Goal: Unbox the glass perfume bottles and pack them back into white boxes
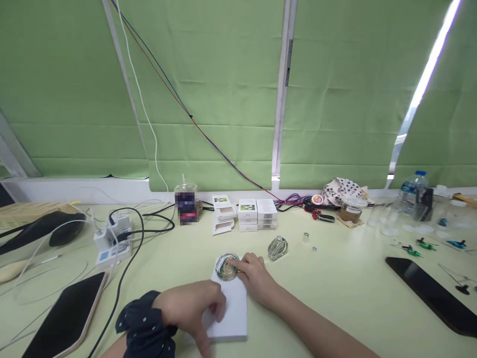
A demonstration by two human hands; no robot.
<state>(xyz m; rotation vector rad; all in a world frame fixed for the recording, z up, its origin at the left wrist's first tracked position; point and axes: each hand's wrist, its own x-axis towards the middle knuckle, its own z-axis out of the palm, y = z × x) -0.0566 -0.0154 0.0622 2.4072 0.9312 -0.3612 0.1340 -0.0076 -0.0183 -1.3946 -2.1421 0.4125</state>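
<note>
A flat white box point(233, 315) lies on the table in front of me. On its far end sits a round, clear glass-like piece point(226, 267) with a dark and pale pattern showing in it. My right hand point(257, 278) reaches in from the right and grips this piece's right edge, index finger over its top and the other fingers curled. My left hand point(197, 308), a dark dotted scrunchie point(149, 325) round the wrist, is over the box's near left side, thumb and fingers apart with nothing between them. Beyond the right hand lies a clear glass stopper-like piece point(278, 248).
Small white boxes point(257, 215) are stacked at the back beside a lidded cup point(186, 204). A power strip point(115, 246), cables and a phone point(67, 318) lie left. A black slab point(432, 293), a water bottle point(413, 191) and pliers point(323, 217) are on the right.
</note>
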